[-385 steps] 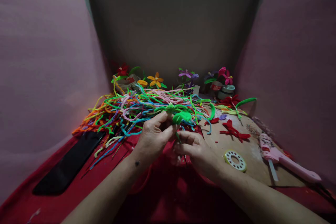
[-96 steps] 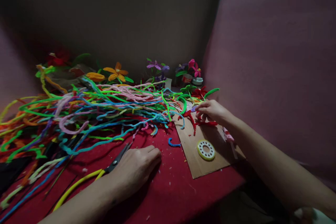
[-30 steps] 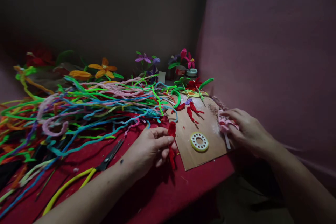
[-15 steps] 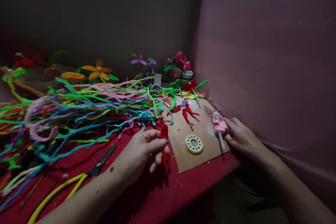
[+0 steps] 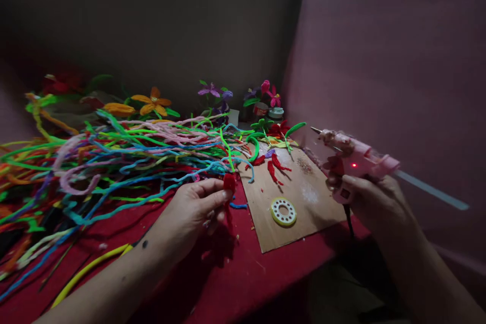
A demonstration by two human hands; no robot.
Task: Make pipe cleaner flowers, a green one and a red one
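Observation:
My left hand [image 5: 203,205] pinches a red pipe-cleaner petal [image 5: 229,182] between thumb and fingers, above the red cloth. Raised at the right, my right hand [image 5: 374,200] is wrapped around the handle of a pink hot glue gun [image 5: 359,154]. Its metal nozzle points left and a small red light glows on its side. A clear glue stick [image 5: 433,190] sticks out of its back end. Several loose red petals [image 5: 277,164] lie on the cardboard sheet [image 5: 261,228], along with a yellow-rimmed tape roll [image 5: 283,212].
A large heap of coloured pipe cleaners [image 5: 152,157] spreads over the left of the red cloth [image 5: 243,273]. Yellow-handled scissors [image 5: 91,268] lie partly under my left forearm. Orange flowers [image 5: 152,102], purple flowers [image 5: 209,90] and a jar [image 5: 276,113] stand at the back.
My right hand has lifted the glue gun off the cardboard and turned it so its nozzle points left. My left hand has shifted slightly left with the red petal still in it.

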